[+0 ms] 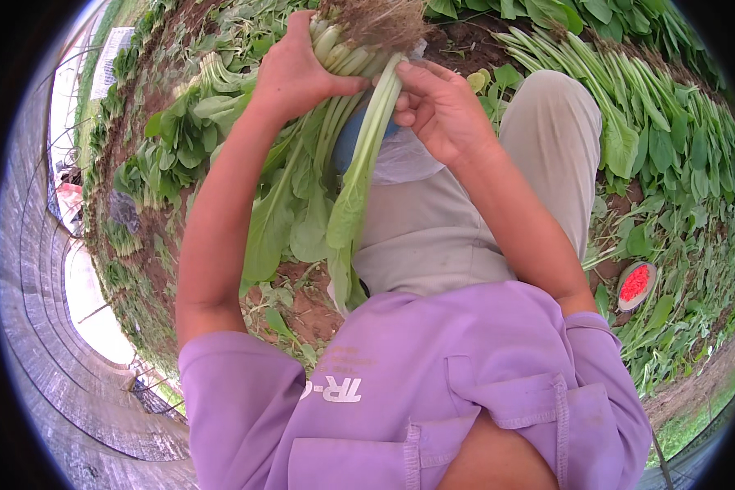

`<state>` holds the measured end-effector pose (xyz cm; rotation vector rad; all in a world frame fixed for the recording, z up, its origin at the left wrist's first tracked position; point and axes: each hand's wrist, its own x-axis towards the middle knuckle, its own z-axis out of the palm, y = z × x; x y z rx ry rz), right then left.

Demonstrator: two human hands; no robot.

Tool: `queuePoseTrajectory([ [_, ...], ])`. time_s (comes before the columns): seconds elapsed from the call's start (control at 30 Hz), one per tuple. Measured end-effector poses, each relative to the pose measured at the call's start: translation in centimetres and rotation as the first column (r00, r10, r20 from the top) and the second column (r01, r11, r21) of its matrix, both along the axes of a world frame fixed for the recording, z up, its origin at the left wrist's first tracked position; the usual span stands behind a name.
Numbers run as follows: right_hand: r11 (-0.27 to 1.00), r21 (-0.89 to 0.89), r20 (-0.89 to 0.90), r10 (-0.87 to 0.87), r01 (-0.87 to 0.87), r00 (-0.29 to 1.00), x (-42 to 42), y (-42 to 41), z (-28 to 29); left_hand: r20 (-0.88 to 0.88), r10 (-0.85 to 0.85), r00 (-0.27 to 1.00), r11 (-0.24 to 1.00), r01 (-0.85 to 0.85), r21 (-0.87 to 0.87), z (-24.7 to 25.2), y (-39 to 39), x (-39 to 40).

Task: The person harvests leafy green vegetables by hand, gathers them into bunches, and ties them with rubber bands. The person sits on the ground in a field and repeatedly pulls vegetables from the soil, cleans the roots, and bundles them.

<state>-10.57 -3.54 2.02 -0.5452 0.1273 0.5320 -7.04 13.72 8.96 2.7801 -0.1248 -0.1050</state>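
Observation:
My left hand (297,73) is closed around a thick bunch of leafy greens (282,208), near its pale stem bases. The matted roots (376,21) point away from me and the leaves hang down toward my body. My right hand (438,101) pinches the base of pale green stalks (373,131) between thumb and fingers, right beside the bunch. Those stalks trail down over my lap, their leaf tips by my shirt. Behind them, a blue thing (348,138) and clear plastic film (404,159) show partly near my knees.
Rows of bunched greens (649,116) lie on the soil at the right, more (171,135) at the left. A small bowl of red pieces (637,286) stands right of me. My bent knee (551,116) rises beside my right forearm. Loose leaves cover the ground.

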Motion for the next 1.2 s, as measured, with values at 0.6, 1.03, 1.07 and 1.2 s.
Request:
queuePoseTrajectory([
  [0.6, 0.965, -0.243, 0.128, -0.066, 0.096, 0.990, 1.2, 1.6, 0.4, -0.104, -0.097, 0.990, 0.984, 0.079, -0.162, 0.7, 1.2, 0.5],
  [1.03, 0.940, -0.274, 0.097, -0.183, 0.203, 0.978, 0.7, 3.0, 0.6, -0.315, -0.279, 0.907, 0.950, 0.211, -0.232, 2.5, 2.6, 2.3],
  [1.07, 0.940, -0.277, 0.106, -0.174, 0.197, 0.979, 0.6, 3.0, 0.5, -0.343, -0.234, 0.910, 0.969, 0.188, -0.163, 2.7, 2.4, 2.2],
  [1.2, 0.931, -0.292, 0.126, -0.189, 0.218, 0.974, 0.5, 3.2, 0.3, -0.187, -0.194, 0.963, 0.980, 0.181, -0.086, 1.6, 1.1, 1.3],
])
